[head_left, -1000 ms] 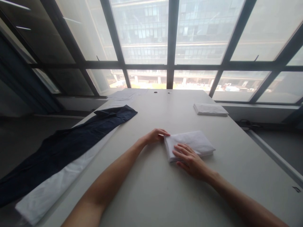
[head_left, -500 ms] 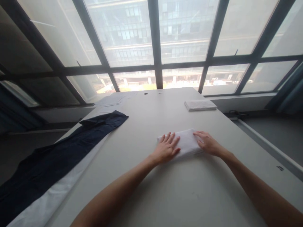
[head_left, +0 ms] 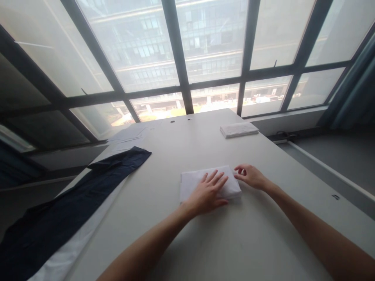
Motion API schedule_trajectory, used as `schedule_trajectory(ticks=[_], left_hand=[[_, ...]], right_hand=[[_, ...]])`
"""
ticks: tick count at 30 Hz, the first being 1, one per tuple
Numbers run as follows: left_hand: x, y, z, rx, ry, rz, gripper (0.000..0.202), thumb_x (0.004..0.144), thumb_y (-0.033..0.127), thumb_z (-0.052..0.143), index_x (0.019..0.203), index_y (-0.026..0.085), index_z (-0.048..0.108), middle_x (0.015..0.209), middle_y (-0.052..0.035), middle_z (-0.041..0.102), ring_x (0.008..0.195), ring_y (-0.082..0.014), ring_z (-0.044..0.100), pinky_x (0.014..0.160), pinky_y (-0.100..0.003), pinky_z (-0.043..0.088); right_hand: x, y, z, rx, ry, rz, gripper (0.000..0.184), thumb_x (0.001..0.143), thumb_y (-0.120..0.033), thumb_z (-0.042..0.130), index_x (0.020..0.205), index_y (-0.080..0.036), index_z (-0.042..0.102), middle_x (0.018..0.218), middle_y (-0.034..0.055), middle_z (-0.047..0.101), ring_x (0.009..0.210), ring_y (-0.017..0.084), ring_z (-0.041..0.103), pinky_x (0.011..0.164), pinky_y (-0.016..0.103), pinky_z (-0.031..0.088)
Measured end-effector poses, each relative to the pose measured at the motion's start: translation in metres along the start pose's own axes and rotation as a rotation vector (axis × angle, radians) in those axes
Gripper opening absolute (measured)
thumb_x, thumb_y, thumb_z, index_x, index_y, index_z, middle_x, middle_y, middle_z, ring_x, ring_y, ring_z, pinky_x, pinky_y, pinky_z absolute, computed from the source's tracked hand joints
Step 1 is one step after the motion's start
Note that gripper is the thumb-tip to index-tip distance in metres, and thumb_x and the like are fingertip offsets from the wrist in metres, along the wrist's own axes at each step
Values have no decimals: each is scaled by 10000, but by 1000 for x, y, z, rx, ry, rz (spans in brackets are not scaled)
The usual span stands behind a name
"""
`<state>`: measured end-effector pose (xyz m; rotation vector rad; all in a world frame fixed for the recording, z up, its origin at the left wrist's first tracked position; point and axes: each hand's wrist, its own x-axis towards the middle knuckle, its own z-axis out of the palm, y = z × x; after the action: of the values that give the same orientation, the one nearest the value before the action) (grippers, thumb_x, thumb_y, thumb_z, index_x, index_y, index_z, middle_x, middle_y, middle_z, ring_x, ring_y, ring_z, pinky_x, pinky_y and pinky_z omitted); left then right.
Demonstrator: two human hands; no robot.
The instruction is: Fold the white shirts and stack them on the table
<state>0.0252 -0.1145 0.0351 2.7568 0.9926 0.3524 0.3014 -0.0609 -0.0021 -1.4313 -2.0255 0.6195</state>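
A folded white cloth (head_left: 190, 180) lies on the white table (head_left: 164, 218) in front of me. My left hand (head_left: 207, 194) rests flat on it, fingers spread and pointing away from me. At the cloth's right edge, my right hand (head_left: 250, 176) is curled, with thumb and forefinger around what looks like a thin bit of its white fabric. My palm and forearm cover part of the cloth's near side.
Another folded white cloth (head_left: 239, 130) sits farther back on the right. Along the left side lies a dark navy garment (head_left: 79, 203) over white fabric (head_left: 74, 248). White sheets (head_left: 129, 134) are at the far left corner. Large windows (head_left: 211, 47) stand behind the table.
My right hand has drawn back from the cloth's top to its right edge, its fingers more curled. My left hand still presses flat, and the cloth sits squarer. The view has tilted and shifted.
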Motion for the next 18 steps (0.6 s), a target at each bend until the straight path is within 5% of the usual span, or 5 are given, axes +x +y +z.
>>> schedule_trajectory(ticks=[5, 12, 18], left_hand=[[3, -9, 2, -132, -38, -47, 500, 1044, 411, 460, 1533, 315, 429, 1614, -61, 384, 1522, -305, 265, 1231, -587, 180], [10, -25, -32, -609, 78, -129, 511, 1060, 488, 373, 1499, 264, 508, 1461, -39, 586, 1322, -275, 559, 1148, -416, 413], [8, -22, -33, -602, 78, -96, 489, 1058, 486, 386, 1471, 274, 543, 1483, -23, 564, 1362, -276, 521, 1182, -414, 372]], right_hand=[[-1, -2, -5, -21, -17, -38, 246, 847, -349, 653, 991, -194, 777, 898, 62, 748, 760, 192, 668, 760, 301, 523], [5, -15, 18, -17, 110, -7, 370, 857, -422, 658, 1111, -171, 755, 1006, 96, 743, 864, 220, 675, 819, 316, 521], [17, -27, 28, -85, 139, 140, 249, 862, -373, 606, 816, -193, 772, 821, 67, 752, 769, 197, 665, 697, 258, 458]])
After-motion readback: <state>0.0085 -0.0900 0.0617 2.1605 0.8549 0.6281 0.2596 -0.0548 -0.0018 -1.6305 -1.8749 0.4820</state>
